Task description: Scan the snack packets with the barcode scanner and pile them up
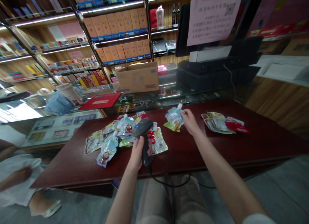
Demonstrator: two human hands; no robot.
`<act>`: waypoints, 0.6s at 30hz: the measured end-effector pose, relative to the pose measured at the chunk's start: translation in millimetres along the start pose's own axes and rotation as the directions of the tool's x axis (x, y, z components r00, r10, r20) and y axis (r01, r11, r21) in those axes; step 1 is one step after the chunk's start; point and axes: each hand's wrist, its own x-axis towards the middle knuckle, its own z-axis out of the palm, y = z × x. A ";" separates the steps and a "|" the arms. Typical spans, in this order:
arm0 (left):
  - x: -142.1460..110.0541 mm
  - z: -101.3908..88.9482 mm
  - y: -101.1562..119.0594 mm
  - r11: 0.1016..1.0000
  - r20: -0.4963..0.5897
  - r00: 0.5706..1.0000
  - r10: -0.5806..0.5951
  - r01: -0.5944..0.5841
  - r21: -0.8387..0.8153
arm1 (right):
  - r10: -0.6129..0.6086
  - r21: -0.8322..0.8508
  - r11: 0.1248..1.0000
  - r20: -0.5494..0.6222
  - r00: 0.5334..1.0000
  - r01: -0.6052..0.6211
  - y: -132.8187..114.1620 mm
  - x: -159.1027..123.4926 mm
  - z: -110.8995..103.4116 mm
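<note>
My left hand (138, 151) is wrapped round the handle of a black barcode scanner (144, 127), its head tilted over the table. A cable runs down from its grip. My right hand (190, 121) pinches the upper right edge of a spouted drink pouch (174, 118), light blue with a white cap and a green-yellow lower part. To the left, partly behind the scanner, lies a heap of packets with two more spouted pouches, one at the front (107, 150) and one behind it (126, 125). A smaller pile of flat snack packets (218, 123) lies right of my right hand.
The dark red table (79, 163) meets a glass counter holding an open cardboard box (138, 77), a red folder (100, 101) and a monitor (183, 31) with a paper notice. Stocked shelves stand behind. Another person (19, 175) sits at the left.
</note>
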 end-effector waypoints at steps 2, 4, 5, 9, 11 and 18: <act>2.0 7.3 -3.7 0.999 0.012 1.000 0.029 -0.029 0.033 | -0.002 0.007 1.000 -0.076 0.997 0.002 1.5 7.3 -17.8; 3.8 17.0 -8.3 0.997 0.036 0.999 0.034 -0.036 0.070 | -0.020 0.014 1.000 -0.160 0.987 0.022 4.2 12.0 -33.8; 4.7 22.5 -10.7 0.996 0.045 0.999 0.031 -0.034 0.085 | -0.033 0.015 0.999 -0.194 0.980 0.037 5.7 13.2 -40.1; 7.5 45.5 -20.6 0.986 0.046 0.999 0.008 -0.016 0.166 | -0.075 -0.007 0.997 -0.249 0.966 0.076 10.4 13.3 -51.6; 8.5 54.3 -25.6 0.978 0.034 0.999 -0.013 0.005 0.208 | -0.075 0.005 0.997 -0.255 0.964 0.079 11.4 13.0 -51.0; 10.6 66.1 -35.9 0.944 0.018 0.999 -0.033 0.025 0.330 | -0.060 0.048 0.996 -0.266 0.962 0.075 14.5 13.0 -48.4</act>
